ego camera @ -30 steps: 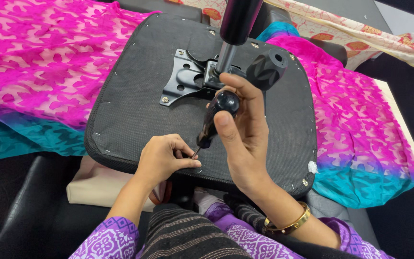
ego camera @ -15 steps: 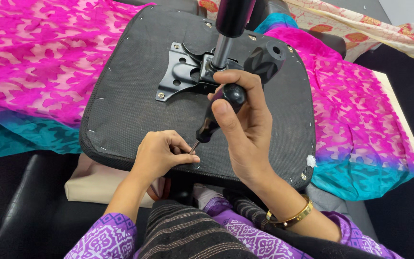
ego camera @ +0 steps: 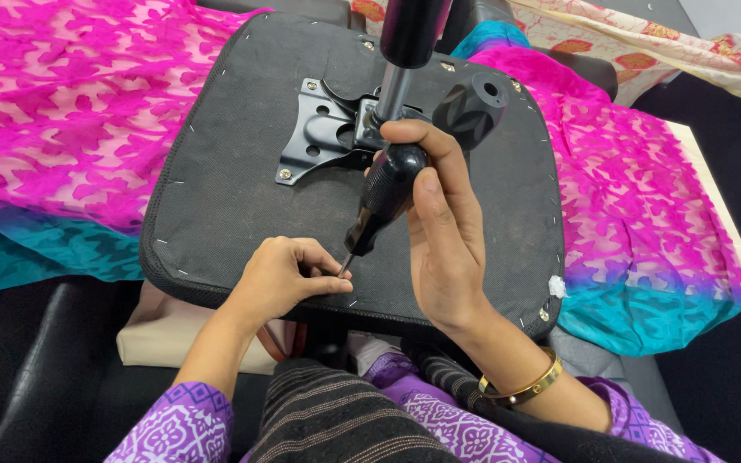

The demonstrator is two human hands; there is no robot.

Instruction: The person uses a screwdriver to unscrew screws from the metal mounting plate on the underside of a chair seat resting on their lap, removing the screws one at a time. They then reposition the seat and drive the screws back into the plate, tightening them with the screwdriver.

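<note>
An upturned office chair seat [ego camera: 242, 163] with black fabric underside lies in front of me. A black metal mounting plate [ego camera: 319, 141] and a gas cylinder post [ego camera: 405, 43] rise from its middle. My right hand [ego camera: 443, 231] grips a black-handled screwdriver [ego camera: 383, 193], its tip angled down to the seat near the front edge. My left hand [ego camera: 289, 279] pinches at the screwdriver tip, fingertips closed on something too small to make out. A black knob lever [ego camera: 472, 107] sticks out behind my right hand.
Pink patterned cloth with teal border [ego camera: 53, 129] spreads under the seat on both sides. A cream and orange printed cloth [ego camera: 645, 43] lies at the back right. Black cushions [ego camera: 53, 360] are at the lower left. A gold bangle [ego camera: 521, 390] is on my right wrist.
The view has moved in closer and shifted slightly. Both hands stay at the same spot on the seat, the screwdriver still pressed at the front edge.
</note>
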